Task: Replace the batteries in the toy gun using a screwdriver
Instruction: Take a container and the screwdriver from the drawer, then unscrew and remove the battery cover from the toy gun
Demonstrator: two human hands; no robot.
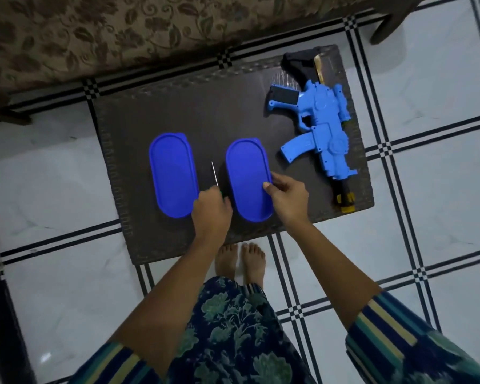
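Toy gun [320, 128] lying untouched right of the two blue lidded boxes, left hand [211, 212] closed around what looks like a thin screwdriver [214, 177], right hand [286, 196] pinching the nearer lid [247, 176]: best peeled up gently from its edge.

two blue boxes [175, 173] crowd table [150, 112] front; far-left bare; gun [323, 128] right.
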